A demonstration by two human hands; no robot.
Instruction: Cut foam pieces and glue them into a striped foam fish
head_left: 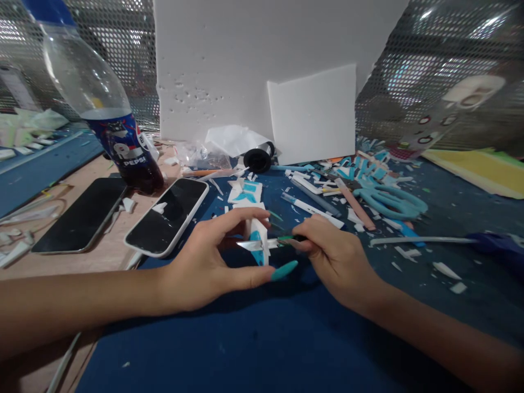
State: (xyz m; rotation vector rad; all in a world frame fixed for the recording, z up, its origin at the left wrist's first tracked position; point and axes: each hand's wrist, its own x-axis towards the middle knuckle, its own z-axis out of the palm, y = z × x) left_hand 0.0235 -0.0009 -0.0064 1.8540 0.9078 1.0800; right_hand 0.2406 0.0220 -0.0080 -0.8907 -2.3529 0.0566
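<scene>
My left hand [208, 256] grips a small white foam piece [262, 232] with a blue patch on it, held between thumb and fingers above the blue mat. In my right hand [338, 254] is a craft knife [292, 239], its handle mostly covered by the fingers. The knife's bright blade [249, 246] points left and lies across the foam piece; whether it has entered the foam I cannot tell. Just behind, more white foam pieces with blue patches [245, 191] rest on the mat.
On the left stand a Pepsi bottle [118, 136] and two phones, one black [84, 215], one white-edged [167, 215]. White foam boards [313, 114] rise at the back. Light blue scissors [391, 202], pens and foam scraps lie right. A glue gun [499, 248] sits at far right.
</scene>
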